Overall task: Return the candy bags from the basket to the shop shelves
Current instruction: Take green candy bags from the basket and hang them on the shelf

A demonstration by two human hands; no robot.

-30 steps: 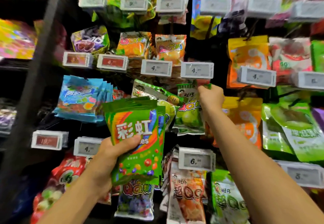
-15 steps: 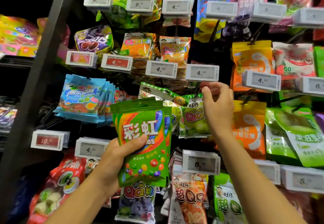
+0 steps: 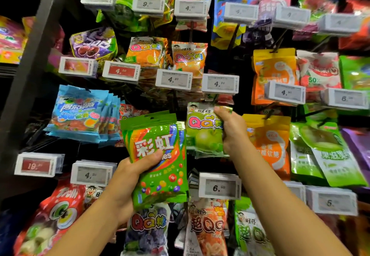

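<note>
My left hand (image 3: 132, 172) grips a stack of green rainbow candy bags (image 3: 160, 159) by the lower left side, thumb across the front, held up in front of the shelf pegs. My right hand (image 3: 232, 129) is curled round the right edge of a green apple QQ candy bag (image 3: 202, 131), which hangs in the middle row just right of the stack. The basket is out of view.
Hanging candy bags fill the display: blue bags (image 3: 80, 113) at left, orange bags (image 3: 270, 145) right of my right hand, green bags (image 3: 324, 151) further right. White price tags (image 3: 219, 187) jut out on peg ends. A dark upright post (image 3: 38, 55) stands at left.
My right hand dropped from the peg top beside the 4.20 tag and now grips the green apple bag's right edge. The left hand keeps the stack in about the same place.
</note>
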